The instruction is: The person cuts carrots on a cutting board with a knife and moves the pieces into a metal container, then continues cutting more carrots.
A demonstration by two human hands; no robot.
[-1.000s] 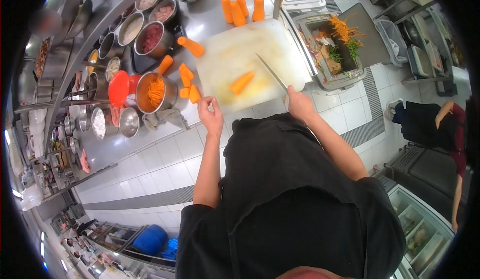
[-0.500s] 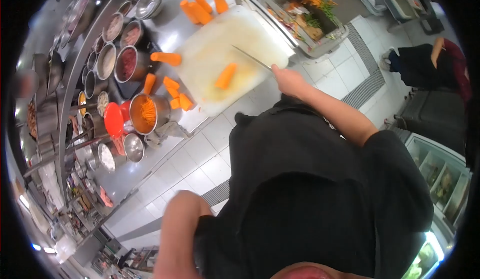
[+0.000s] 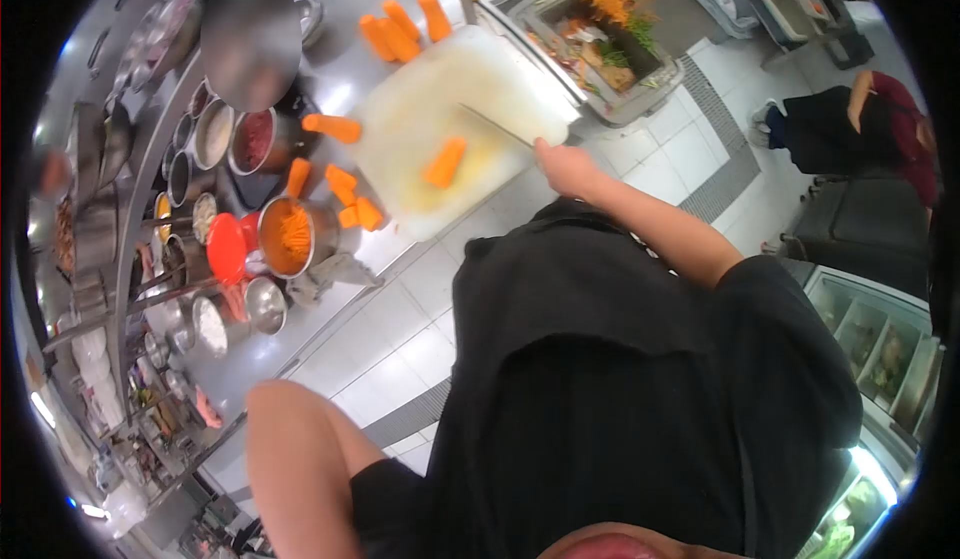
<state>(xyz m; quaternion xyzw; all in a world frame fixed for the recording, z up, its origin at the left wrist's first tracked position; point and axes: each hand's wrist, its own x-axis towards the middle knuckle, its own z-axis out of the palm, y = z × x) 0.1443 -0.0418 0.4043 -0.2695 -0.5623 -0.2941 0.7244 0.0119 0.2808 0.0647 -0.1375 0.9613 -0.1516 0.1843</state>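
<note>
My right hand [image 3: 565, 169] is closed round the handle of a kitchen knife [image 3: 497, 126], its blade reaching over the white cutting board [image 3: 410, 109]. Left of the blade, a peeled carrot piece [image 3: 445, 163] lies on the stained board. My left elbow [image 3: 275, 399] is bent at the lower left; the forearm runs down out of the picture, so the left hand is hidden. Several peeled carrots [image 3: 402, 29] rest at the board's far edge. Another carrot [image 3: 332, 128] and cut carrot chunks [image 3: 365, 214] lie along its left side.
A metal pot [image 3: 322, 234] holds shredded carrot, beside a red lid [image 3: 227, 249]. Metal containers of ingredients [image 3: 213, 132] line the counter. A scrap bin [image 3: 635, 99] stands beyond the board. At right is another person [image 3: 850, 124]. A blurred patch [image 3: 250, 39] covers some bowls.
My left elbow has moved out to the left. The knife and right hand have shifted slightly within the view. A blurred patch now covers bowls at the upper left.
</note>
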